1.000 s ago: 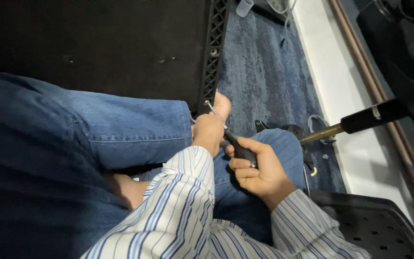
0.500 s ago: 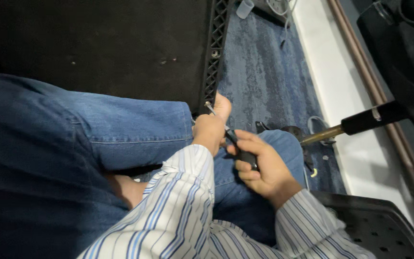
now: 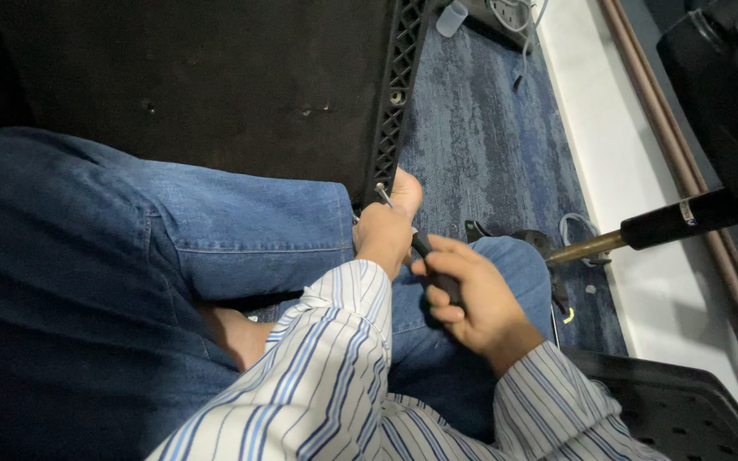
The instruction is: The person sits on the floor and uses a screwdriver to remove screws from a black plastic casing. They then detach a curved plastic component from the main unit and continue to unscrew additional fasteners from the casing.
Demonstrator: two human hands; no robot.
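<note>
Head view: right hand [image 3: 471, 299] grips a screwdriver [image 3: 424, 252] tight; left hand [image 3: 386, 226] steadies its tip against the black perforated panel [image 3: 396, 94].

A small pale label [image 3: 688, 212] bands the black cylinder [image 3: 681, 219] at right.

Under you lies blue carpet [image 3: 480, 145]; a white strip of floor [image 3: 634, 213] runs along its right. Far off, white cables [image 3: 514, 13] and perhaps a small cup [image 3: 452, 17] rest there.
</note>
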